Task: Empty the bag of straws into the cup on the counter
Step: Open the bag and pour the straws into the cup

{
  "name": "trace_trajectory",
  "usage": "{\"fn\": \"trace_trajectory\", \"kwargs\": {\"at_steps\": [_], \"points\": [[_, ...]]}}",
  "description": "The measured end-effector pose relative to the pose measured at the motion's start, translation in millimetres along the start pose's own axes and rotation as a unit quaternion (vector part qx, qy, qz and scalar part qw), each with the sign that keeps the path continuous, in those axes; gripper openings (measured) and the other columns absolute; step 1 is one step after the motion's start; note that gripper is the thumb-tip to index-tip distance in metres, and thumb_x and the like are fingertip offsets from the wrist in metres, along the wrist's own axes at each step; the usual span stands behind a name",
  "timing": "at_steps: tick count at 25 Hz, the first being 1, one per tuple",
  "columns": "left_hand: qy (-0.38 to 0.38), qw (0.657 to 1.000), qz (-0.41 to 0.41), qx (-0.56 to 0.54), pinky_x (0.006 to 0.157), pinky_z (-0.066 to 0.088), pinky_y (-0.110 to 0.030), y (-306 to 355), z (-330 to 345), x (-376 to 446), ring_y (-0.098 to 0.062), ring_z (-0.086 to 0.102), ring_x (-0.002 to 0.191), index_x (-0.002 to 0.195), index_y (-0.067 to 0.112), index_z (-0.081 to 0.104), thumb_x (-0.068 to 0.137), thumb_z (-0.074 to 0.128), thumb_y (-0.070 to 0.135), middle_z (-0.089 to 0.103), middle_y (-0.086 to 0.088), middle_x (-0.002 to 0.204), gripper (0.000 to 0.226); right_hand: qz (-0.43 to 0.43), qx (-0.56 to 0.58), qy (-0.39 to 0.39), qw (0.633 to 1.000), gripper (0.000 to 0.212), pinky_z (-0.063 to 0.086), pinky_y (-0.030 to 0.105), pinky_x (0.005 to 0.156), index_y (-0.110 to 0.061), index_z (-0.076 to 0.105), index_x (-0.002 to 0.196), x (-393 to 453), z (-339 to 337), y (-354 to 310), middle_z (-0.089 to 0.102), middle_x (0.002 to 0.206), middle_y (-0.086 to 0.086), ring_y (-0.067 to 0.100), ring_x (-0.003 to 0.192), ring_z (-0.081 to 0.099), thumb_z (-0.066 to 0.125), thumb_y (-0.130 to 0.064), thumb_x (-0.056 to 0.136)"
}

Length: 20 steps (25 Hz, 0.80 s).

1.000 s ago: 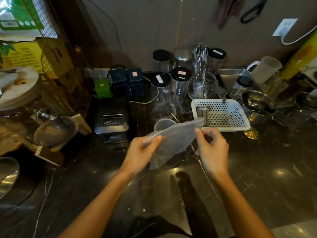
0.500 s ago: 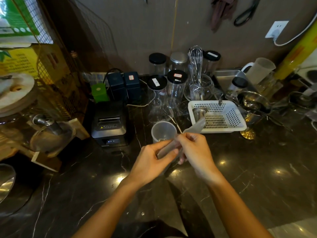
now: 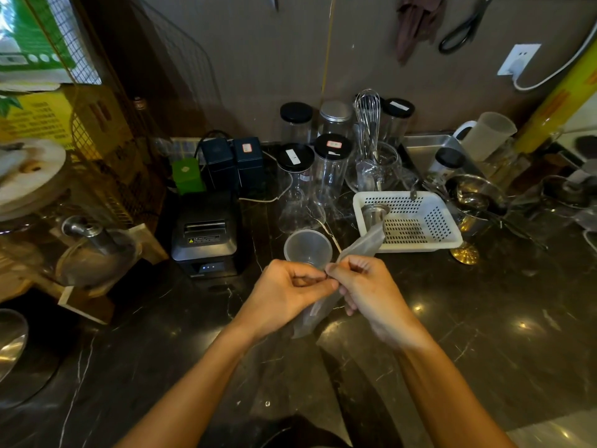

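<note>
Both hands pinch the bag at one point; bag now gathered narrow, no longer spread flat.

Left hand (image 3: 290, 294) and right hand (image 3: 368, 291) fingertips meet, closed on the plastic bag (image 3: 361, 245), which a second ago was held wide between them. Bag runs from near-centre up toward the white basket (image 3: 429, 236). Cup (image 3: 307, 248) stands upright just beyond the hands on the counter (image 3: 484, 334). Straws not discernible; judgement: bag being opened, pouring not begun.

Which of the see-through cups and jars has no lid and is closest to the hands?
The small plastic cup, just beyond the hands; the jars stand farther back, most with lids.
</note>
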State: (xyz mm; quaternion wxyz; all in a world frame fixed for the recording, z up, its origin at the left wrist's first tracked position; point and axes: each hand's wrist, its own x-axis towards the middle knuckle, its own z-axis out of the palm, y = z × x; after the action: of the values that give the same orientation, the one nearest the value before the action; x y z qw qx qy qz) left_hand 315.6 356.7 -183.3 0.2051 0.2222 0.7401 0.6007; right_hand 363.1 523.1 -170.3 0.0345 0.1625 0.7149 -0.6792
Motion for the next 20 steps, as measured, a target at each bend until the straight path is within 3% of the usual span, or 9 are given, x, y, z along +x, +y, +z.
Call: {"fn": "trace_trajectory", "kwargs": {"at_steps": [4,5,8,11,13,15,17,20], "points": [[-0.016,0.998,-0.037,-0.038,0.083,0.057,-0.025,-0.3,0.2,1.0,-0.012,0.076,0.088,0.107,0.011,0.082,0.094,0.072,0.018,0.083,0.0,0.094,0.018,0.016,0.052,-0.04,0.998,0.033,0.042,0.026,0.046,-0.013,0.066,0.069,-1.6,-6.2,5.1,0.049,0.055,0.003,0.012,0.045,0.043,0.068,-0.022,0.1],[-0.019,0.997,-0.053,-0.055,0.081,0.057,-0.029,-1.1,-0.4,0.8,-0.017,0.075,0.086,0.109,0.01,0.081,0.094,0.072,0.02,0.082,-0.002,0.093,0.02,0.022,0.07,-0.053,0.996,0.032,0.042,0.026,0.046,-0.011,0.066,0.07,-1.8,-9.0,6.7,0.049,0.055,0.005,0.012,0.045,0.042,0.069,-0.025,0.099],[-0.055,0.986,-0.092,-0.126,0.098,0.053,-0.053,-3.4,-1.7,0.7,-0.047,0.068,0.109,0.116,0.006,0.078,0.094,0.07,0.027,0.078,-0.019,0.109,0.031,0.032,0.121,-0.078,0.989,0.033,0.044,0.025,0.048,-0.004,0.062,0.079,-1.9,-15.8,11.8,0.046,0.06,0.01,0.013,0.045,0.041,0.07,-0.031,0.096],[-0.075,0.971,-0.114,-0.194,0.109,0.045,-0.061,-2.0,-0.2,1.4,-0.055,0.059,0.122,0.121,-0.001,0.073,0.089,0.073,0.029,0.073,-0.029,0.118,0.044,0.034,0.155,-0.094,0.983,0.033,0.044,0.026,0.049,-0.002,0.062,0.084,-1.3,-21.6,13.8,0.042,0.062,0.012,0.012,0.045,0.041,0.07,-0.033,0.093],[-0.07,0.972,-0.118,-0.193,0.106,0.049,-0.058,-1.6,1.5,1.4,-0.052,0.064,0.117,0.119,-0.003,0.074,0.09,0.074,0.025,0.073,-0.029,0.116,0.04,0.038,0.148,-0.104,0.983,0.032,0.046,0.027,0.05,-0.004,0.063,0.082,-1.3,-25.0,14.9,0.045,0.062,0.011,0.013,0.046,0.043,0.071,-0.034,0.092],[-0.037,0.986,-0.103,-0.129,0.091,0.058,-0.045,-1.8,5.4,1.6,-0.034,0.074,0.095,0.108,0.002,0.079,0.094,0.071,0.016,0.078,-0.021,0.102,0.021,0.034,0.117,-0.108,0.987,0.029,0.047,0.028,0.052,-0.006,0.066,0.08,-1.7,-27.5,17.1,0.049,0.062,0.009,0.015,0.049,0.045,0.071,-0.031,0.093],[0.005,0.993,-0.091,-0.081,0.074,0.058,-0.03,-0.2,10.5,0.6,-0.015,0.072,0.073,0.093,0.007,0.082,0.094,0.07,0.008,0.079,-0.012,0.082,0.013,0.022,0.088,-0.107,0.99,0.026,0.049,0.029,0.054,-0.007,0.067,0.079,-2.3,-27.9,18.6,0.051,0.062,0.009,0.016,0.052,0.047,0.07,-0.027,0.096],[0.055,0.996,-0.065,-0.037,0.071,0.059,-0.03,3.3,16.9,-1.1,-0.019,0.069,0.065,0.08,0.01,0.083,0.092,0.071,0.007,0.076,-0.016,0.072,0.017,-0.003,0.049,-0.086,0.995,0.026,0.05,0.031,0.055,-0.006,0.068,0.078,-2.8,-27.3,17.4,0.052,0.061,0.009,0.016,0.052,0.049,0.066,-0.019,0.1]]}}
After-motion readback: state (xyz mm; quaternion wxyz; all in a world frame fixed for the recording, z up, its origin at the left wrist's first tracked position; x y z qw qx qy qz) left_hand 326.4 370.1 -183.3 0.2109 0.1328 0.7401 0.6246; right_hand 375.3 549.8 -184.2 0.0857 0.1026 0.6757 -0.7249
